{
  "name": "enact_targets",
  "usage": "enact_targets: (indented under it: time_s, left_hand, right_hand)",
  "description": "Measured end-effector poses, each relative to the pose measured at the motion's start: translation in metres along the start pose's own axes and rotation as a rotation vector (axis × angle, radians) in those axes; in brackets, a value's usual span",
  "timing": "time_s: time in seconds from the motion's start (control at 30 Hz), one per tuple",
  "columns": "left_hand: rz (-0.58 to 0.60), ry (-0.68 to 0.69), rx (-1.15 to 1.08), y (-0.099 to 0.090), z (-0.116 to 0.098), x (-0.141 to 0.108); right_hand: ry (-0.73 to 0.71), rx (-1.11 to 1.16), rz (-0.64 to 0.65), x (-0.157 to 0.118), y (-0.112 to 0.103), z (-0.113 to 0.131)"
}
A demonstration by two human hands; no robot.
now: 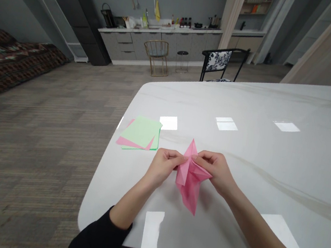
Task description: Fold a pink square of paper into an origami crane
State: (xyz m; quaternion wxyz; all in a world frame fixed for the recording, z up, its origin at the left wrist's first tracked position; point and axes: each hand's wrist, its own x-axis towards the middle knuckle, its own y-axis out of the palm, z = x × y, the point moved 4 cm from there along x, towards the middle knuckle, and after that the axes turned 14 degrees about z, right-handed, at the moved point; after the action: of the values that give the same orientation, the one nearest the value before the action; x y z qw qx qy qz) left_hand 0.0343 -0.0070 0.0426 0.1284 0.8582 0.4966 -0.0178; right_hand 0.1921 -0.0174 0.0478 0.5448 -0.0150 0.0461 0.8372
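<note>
A pink sheet of origami paper (189,181), partly folded with several creases and points, is held up just above the table. One point aims away from me and another hangs toward me. My left hand (164,163) pinches its left side between thumb and fingers. On the opposite side, my right hand (214,168) is closed on the paper, its thumb pressing near the middle fold. The fingers behind the paper are partly hidden.
A loose stack of green and pink paper sheets (141,133) lies left of my hands, near the left edge of the glossy white table (259,142). A black-framed chair (222,64) stands at the far side. Farther back are a kitchen counter (173,29) and a dark fridge (79,15).
</note>
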Motion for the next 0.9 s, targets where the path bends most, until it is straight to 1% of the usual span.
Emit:
enact_targets:
  time_s: [0.13,0.3,0.47,0.53,0.73,0.9]
  left_hand:
    - [0.050,-0.012,0.028,0.002,0.001,0.001]
    - [0.113,-0.007,0.103,0.004,-0.001,0.000]
    - [0.090,0.013,0.178,0.002,-0.001,0.000]
    - [0.081,0.017,0.196,0.001,0.000,0.000]
    - [0.081,0.025,0.245,0.001,0.002,0.001]
    - [0.067,0.037,0.240,0.001,0.003,0.001]
  right_hand:
    - [-0.002,-0.019,0.000,0.001,0.000,-0.003]
    - [0.030,-0.057,0.036,0.000,0.001,-0.002]
    - [0.094,0.005,0.165,-0.001,0.002,0.005]
    - [0.100,0.001,0.188,-0.002,0.002,0.006]
    - [0.102,-0.080,0.167,-0.001,0.000,0.003]
    - [0.119,-0.121,0.129,-0.001,-0.002,0.001]
